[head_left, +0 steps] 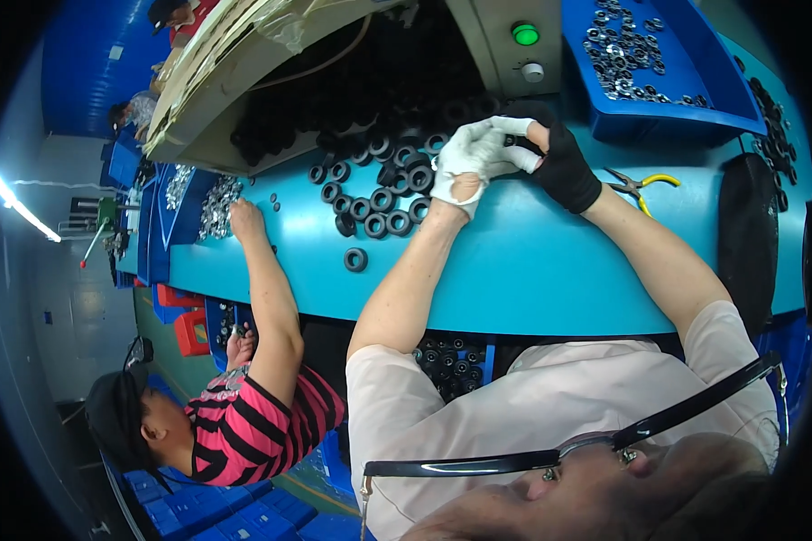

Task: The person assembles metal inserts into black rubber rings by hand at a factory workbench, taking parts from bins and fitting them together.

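Above the teal table (514,270), my two hands meet with their fingers bent toward each other. A white fingerless glove covers my left hand (475,162); a black one with bare fingertips covers my right hand (565,167). Both hands are closed around something small and dark, mostly hidden by the fingers. Just left of my left hand lie many loose black rings (379,200), thick-walled and round. One separate black ring (355,260) rests nearer to me. Beside my right wrist are pliers (642,186) with yellow handles, their jaws pointing left.
Metal parts fill a blue bin (677,122) at far right. Behind the rings stands a machine housing (505,54) with a green button (525,34). A co-worker (271,406) at left reaches toward shiny parts (218,207). A black pad (747,239) lies right.
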{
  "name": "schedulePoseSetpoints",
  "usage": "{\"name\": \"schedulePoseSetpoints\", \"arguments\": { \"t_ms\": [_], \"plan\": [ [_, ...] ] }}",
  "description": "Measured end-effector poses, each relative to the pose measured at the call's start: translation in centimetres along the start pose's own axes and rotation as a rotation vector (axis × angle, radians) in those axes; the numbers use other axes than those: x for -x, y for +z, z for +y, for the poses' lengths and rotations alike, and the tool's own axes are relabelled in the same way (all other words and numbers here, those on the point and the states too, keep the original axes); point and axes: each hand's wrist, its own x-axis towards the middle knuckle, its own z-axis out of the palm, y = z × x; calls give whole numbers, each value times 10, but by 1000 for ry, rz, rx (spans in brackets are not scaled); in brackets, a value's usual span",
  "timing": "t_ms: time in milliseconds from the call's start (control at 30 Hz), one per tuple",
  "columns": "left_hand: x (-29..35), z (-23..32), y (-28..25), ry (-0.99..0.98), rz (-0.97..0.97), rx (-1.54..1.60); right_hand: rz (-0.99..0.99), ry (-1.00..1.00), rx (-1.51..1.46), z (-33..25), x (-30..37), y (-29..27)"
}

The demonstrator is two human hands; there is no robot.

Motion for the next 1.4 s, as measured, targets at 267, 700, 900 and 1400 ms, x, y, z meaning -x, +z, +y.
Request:
{"name": "schedulePoseSetpoints", "arguments": {
  "t_ms": [267, 700, 900, 1400],
  "plan": [
    [-1, -13, 2, 285, 20, -577, -55, 120, 98, 6, 6, -3],
    [3, -12, 14, 229, 118, -608, -37, 189, 78, 1, 8, -7],
    [0, -16, -3, 274, 70, -557, -75, 273, -66, 9, 8, 0],
    [-4, -20, 12, 193, 177, -588, -93, 255, -275, 16, 13, -2]
  ]
}}
